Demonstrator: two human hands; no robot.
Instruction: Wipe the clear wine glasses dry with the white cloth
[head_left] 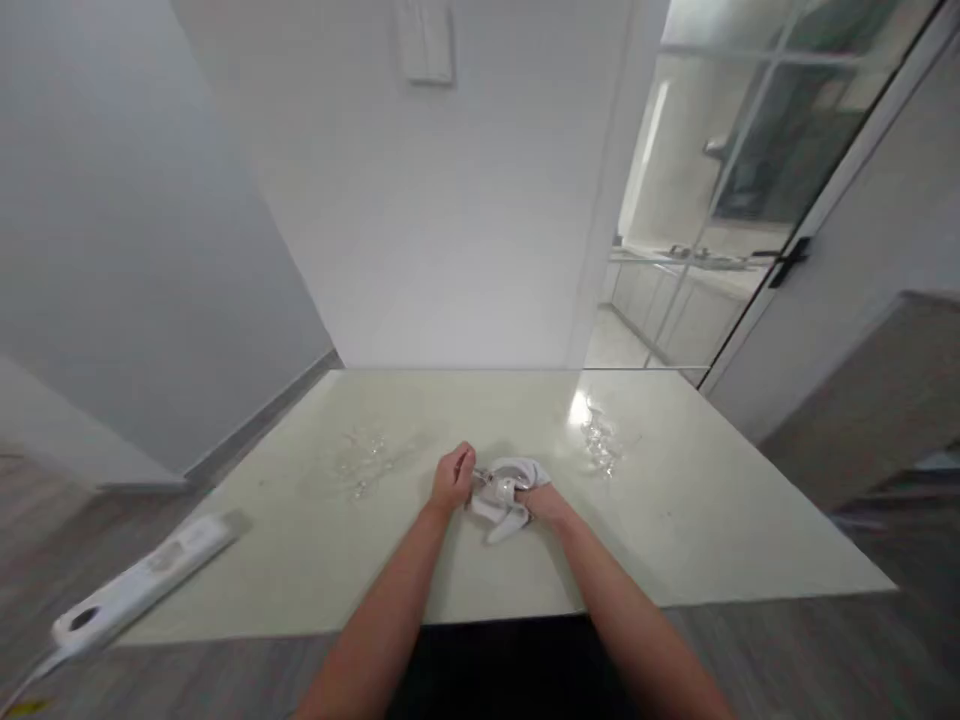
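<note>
I count two hands on my feed, one white cloth (504, 524) and one clear piece (484, 477) (glass by its shine, though I can't swear to it). The clear piece sits between the two hands, over the middle of the bench (480, 400), one end against the left hand (453, 480) and the rest within the folds of the cloth. My left grip is curled closed around that end. On the right hand (544, 503), the grip is bunched into the cloth, at the other side of the clear piece; its fingertips are hidden, so I can't tell how tightly it squeezes.

Two groups of transparent items lie well apart: a left cluster (361, 462) and a right cluster (600, 440); blur keeps me from counting either. One white power strip (142, 580) slants across the bench's left edge, and one black door handle (791, 262) shows at right.
</note>
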